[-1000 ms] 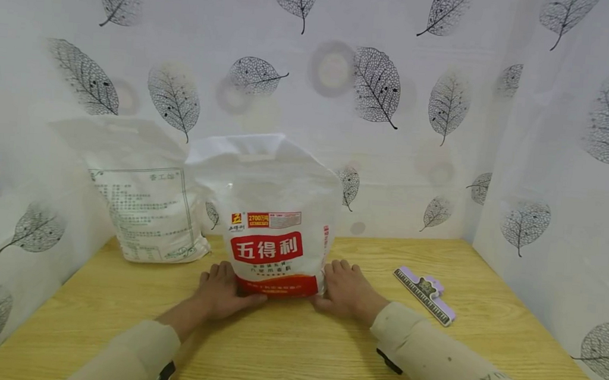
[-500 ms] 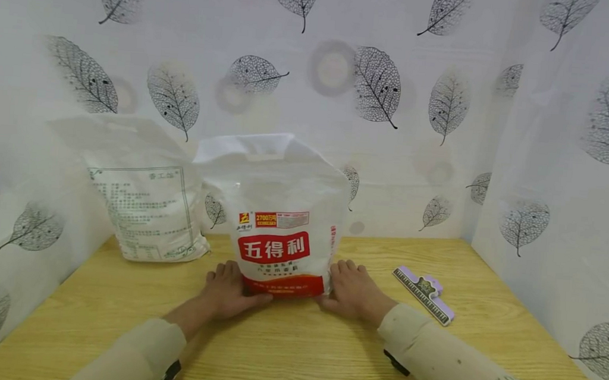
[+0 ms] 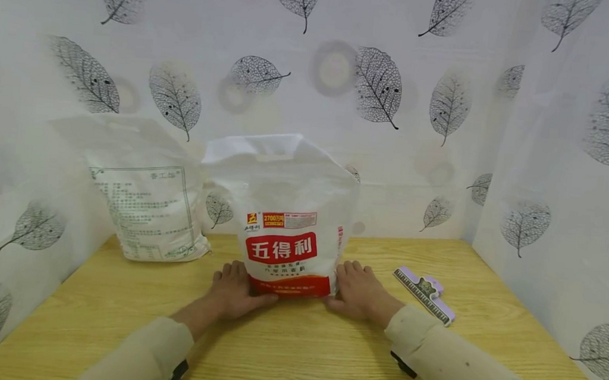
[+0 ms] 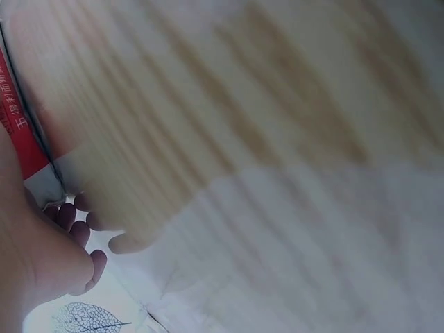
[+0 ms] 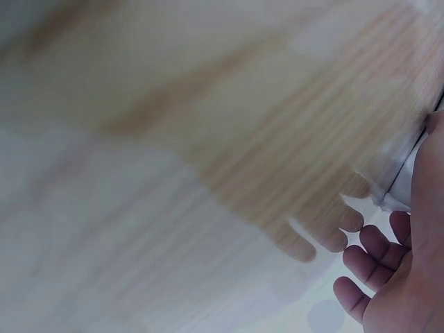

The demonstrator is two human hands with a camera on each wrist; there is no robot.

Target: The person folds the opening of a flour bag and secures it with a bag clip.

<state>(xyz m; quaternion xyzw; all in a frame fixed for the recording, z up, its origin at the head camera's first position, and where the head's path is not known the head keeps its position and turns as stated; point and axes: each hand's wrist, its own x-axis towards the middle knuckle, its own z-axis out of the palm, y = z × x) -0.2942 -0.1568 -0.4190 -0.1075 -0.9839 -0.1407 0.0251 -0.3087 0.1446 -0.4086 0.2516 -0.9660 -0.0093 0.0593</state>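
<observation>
A white flour bag with a red label stands upright in the middle of the table in the head view. My left hand lies low at its left side, thumb stretched along the bottom front edge. At the opposite lower corner is my right hand, fingers reaching back along the bag's side. In the left wrist view, the left hand is next to a red and white strip of the bag. The right wrist view has the right hand's fingers near the bag's white bottom corner.
A second white bag with green print stands at the back left. To the right lies a purple clip with a piano-key pattern. The wood-grain table is bordered by leaf-patterned curtains at the back and sides.
The flour bag has slid to the right along the table, with both hands moving along beside it. The second bag and the clip have stayed in place.
</observation>
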